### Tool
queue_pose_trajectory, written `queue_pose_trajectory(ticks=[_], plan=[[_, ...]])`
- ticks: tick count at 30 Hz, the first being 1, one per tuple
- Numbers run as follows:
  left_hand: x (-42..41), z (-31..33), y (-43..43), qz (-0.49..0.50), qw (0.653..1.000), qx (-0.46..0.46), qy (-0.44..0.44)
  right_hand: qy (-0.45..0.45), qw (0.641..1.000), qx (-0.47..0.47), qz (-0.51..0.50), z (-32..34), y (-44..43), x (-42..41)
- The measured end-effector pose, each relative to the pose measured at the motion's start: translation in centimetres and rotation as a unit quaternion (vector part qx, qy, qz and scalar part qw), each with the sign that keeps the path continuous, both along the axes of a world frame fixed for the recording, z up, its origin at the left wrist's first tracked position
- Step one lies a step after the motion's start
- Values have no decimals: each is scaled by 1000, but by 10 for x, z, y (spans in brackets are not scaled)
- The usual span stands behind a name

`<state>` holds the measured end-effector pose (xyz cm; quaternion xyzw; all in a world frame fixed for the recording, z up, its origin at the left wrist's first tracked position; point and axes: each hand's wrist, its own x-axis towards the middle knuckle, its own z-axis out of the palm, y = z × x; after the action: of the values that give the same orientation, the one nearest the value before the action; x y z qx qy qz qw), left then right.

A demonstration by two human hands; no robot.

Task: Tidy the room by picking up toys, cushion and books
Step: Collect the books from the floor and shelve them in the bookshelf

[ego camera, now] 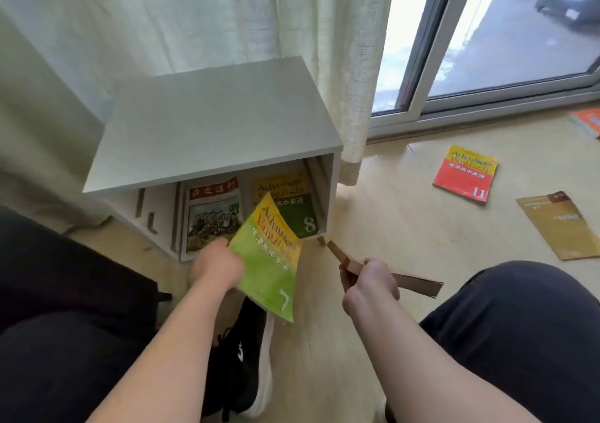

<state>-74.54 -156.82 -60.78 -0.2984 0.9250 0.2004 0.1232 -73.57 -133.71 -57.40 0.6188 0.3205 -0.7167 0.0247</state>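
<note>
Shelf sits low on the floor, ahead and left of centre, with the curtain behind it. In its open front a picture book stands on the left and book 8 on the right, covers facing me. My left hand is just below the picture book, fingers curled round the left edge of book 7. That green book lies to the hand's right, tilted, its top corner up in front of book 8 and its bottom corner hanging over my shoe. My right hand is near it but apart, fist clamped on a brown book seen almost edge-on. One end of that book pokes up-left toward the shelf's lower right corner, the other sticks out right toward my knee. I can't tell if that end touches the shelf. Further right, well clear of both hands, three books lie flat on the floor: red book 11 nearest the curtain, a tan book below and right of it, and an orange book cut off at the frame's right edge by the glass door.
</note>
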Motion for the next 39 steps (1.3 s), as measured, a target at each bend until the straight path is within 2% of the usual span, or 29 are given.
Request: queue_pose_trajectory(ticks=[4,9,15,20,26,30,34,36,39], plan=[[6,-26,-21,121,976,123,135,7,999,12,38,-7,-25,0],[-19,-55,-14,223,935,189,201,24,999,0,45,-19,-32,-6],[-57,-86,0,217,947,176,158,53,996,-17,63,-33,-21,-9],[-103,-103,13,184,948,200,166,80,995,-9,59,-43,-1,-9],[-137,-126,17,198,935,261,140,92,992,-13,85,-55,18,-8],[-136,-132,32,129,948,266,116,90,992,-14,85,-58,18,-7],[-126,-133,33,45,978,189,73,90,992,-26,86,-57,15,-5],[-120,-126,27,69,982,166,60,88,992,-35,86,-54,12,-3],[-110,-103,19,169,967,188,35,83,991,-58,91,-45,3,3]])
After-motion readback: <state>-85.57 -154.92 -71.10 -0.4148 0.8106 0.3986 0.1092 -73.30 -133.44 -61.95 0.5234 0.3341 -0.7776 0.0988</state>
